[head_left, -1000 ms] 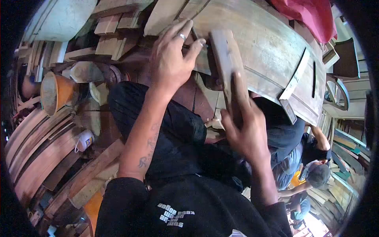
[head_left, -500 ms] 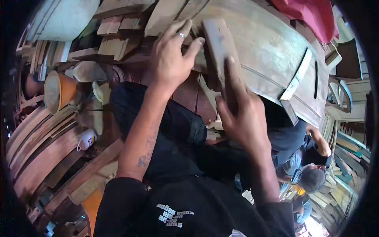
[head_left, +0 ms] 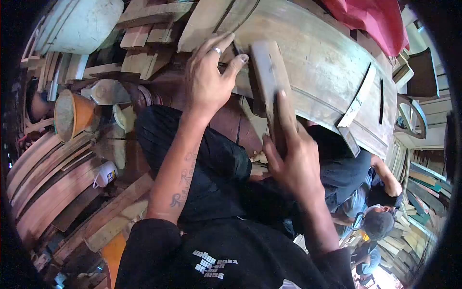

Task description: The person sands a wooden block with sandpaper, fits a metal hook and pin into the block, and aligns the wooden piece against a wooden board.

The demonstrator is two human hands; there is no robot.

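My right hand (head_left: 297, 161) is wrapped around the near end of a long wooden block (head_left: 273, 65), with one finger laid along its side. The block lies over the near edge of a broad wooden panel (head_left: 317, 62), tilted slightly; whether its underside touches the panel I cannot tell. My left hand (head_left: 210, 77), a ring on one finger, is by the panel's left part with thumb and fingers apart. Its fingertips are near a dark groove in the wood, and I see nothing held in it.
A pale flat strip (head_left: 357, 98) lies across the panel's right side. Red cloth (head_left: 370, 21) hangs at the far right. Orange and white containers, including a small white bucket (head_left: 105, 174), stand among stacked boards (head_left: 53, 178) on the left. Another person (head_left: 378, 221) sits at lower right.
My right hand and the wooden block have slid a short way toward my body. My left hand stays nearly in place; the whole view has shifted slightly.
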